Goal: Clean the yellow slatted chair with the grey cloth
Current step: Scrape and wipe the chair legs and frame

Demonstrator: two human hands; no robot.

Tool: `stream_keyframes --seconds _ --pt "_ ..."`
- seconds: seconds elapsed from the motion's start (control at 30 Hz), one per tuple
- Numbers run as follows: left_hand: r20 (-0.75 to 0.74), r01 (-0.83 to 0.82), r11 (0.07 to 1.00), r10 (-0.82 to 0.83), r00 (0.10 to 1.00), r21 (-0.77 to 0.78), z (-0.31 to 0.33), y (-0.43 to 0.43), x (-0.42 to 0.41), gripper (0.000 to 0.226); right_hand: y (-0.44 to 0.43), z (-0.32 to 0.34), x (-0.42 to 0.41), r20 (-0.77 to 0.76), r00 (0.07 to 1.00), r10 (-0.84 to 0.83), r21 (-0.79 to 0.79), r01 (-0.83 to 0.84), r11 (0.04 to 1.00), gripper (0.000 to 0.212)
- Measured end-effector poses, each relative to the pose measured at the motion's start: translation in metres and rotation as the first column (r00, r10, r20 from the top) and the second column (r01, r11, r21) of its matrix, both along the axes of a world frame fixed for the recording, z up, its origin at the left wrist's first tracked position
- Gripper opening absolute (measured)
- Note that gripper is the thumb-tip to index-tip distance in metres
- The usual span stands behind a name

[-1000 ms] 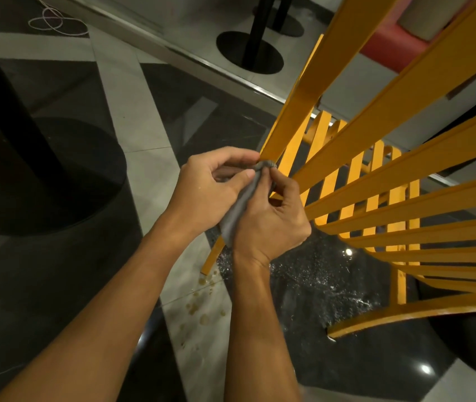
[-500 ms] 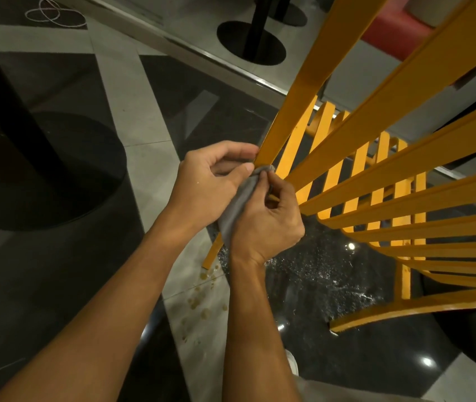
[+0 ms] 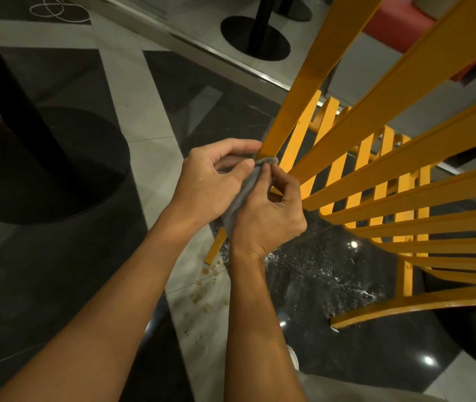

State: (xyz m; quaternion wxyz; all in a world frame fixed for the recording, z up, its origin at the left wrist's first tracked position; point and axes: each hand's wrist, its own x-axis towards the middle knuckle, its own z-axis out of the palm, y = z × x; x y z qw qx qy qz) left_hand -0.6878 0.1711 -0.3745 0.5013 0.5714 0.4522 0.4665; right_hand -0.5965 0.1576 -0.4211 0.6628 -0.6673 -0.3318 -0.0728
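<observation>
Pinches with curled fingers of left hand (image 3: 207, 187) and right hand (image 3: 266, 220) the bunched grey fabric cloth (image 3: 244, 195), wrapped round an outer post of the yellow slatted wooden chair (image 3: 312, 79).

Your yellow slatted chair (image 3: 405, 181) runs out past the top and right edges, so its top and its right side are cut off. Your hands cover its left upright (image 3: 303, 97) from the cloth down to the foot (image 3: 215, 246), which shows below your wrists. The grey cloth (image 3: 239, 198) is mostly buried between your left hand (image 3: 210, 187) and right hand (image 3: 268, 219). Only a rolled edge against the upright and a strip between the palms show. At far left the black pedestal (image 3: 4, 82) and the white cord (image 3: 57, 10) are cut off by the top edge. So is the red seat (image 3: 390, 24) at far right. The pale spots (image 3: 202, 294) on the near tile are too small to identify.
</observation>
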Motion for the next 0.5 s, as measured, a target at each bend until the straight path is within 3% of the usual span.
stream_keyframes --seconds 0.3,0.5 --pt "0.021 -0.037 0.999 0.037 0.999 0.036 0.007 -0.002 0.005 0.027 -0.02 0.03 0.022 0.042 0.999 0.017 0.146 -0.023 0.989 0.011" --pt "0.018 -0.037 0.999 0.036 0.999 0.023 0.008 -0.004 0.005 0.025 -0.02 0.027 0.027 0.012 1.0 0.02 0.097 -0.021 0.995 0.015"
